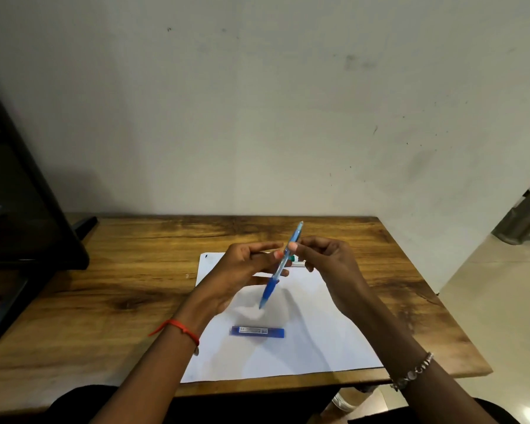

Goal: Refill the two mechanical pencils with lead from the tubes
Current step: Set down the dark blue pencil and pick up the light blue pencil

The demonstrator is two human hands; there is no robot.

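Nearest on the wooden table point(104, 301), a sheet of white paper point(303, 347) lies in front of the person, and a blue lead tube point(257, 331) rests flat on its near middle, lying left to right, touched by neither hand. A red thread point(181, 327) circles the left wrist and a beaded bracelet point(413, 373) the right.

Above the paper, both hands hold a blue mechanical pencil point(273, 284) in the air. It is tilted, with its dark grip and tip pointing down and near-left and its pale cap end rising far-right. The left hand point(245, 273) is turned palm up, thumb on the barrel and fingers curled behind it at mid-length. The right hand point(331, 264) pinches the barrel higher up between thumb and forefinger, its other fingers curled.

Just beyond the hands, a small teal and clear item point(297, 262) lies on the paper, mostly hidden; what it is cannot be told. A dark monitor point(28, 209) stands at the far left against a pale wall point(257, 117).
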